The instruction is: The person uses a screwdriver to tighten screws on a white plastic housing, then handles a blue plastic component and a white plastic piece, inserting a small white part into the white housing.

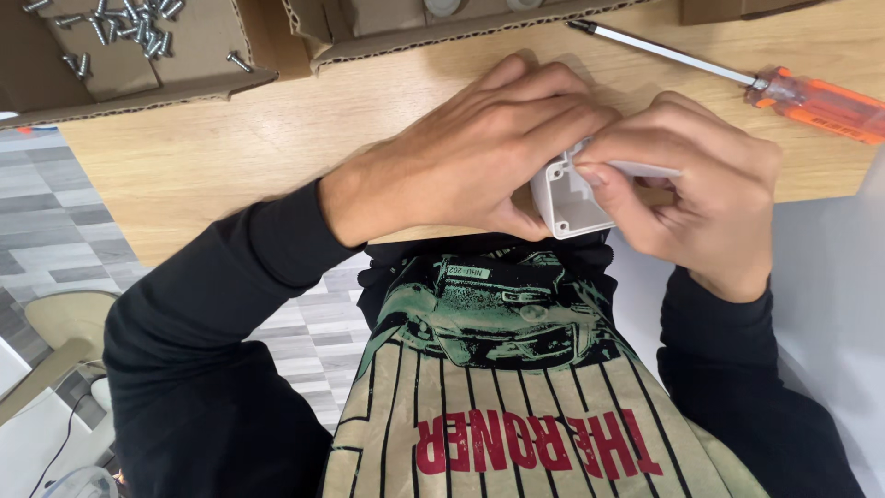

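Observation:
A small white plastic box (570,198) with an open side is held between both hands at the near edge of the wooden table (230,148). My left hand (479,152) wraps around its left side and top. My right hand (696,189) grips its right side, the thumb pressing on the box's rim. Much of the box is hidden under the fingers. Both arms wear black sleeves.
An orange-handled screwdriver (811,101) lies at the table's far right, its shaft pointing left. A cardboard tray (138,78) at the far left holds several silver screws (129,28). Another cardboard box (415,32) stands behind the hands. A grey patterned floor (55,221) lies to the left.

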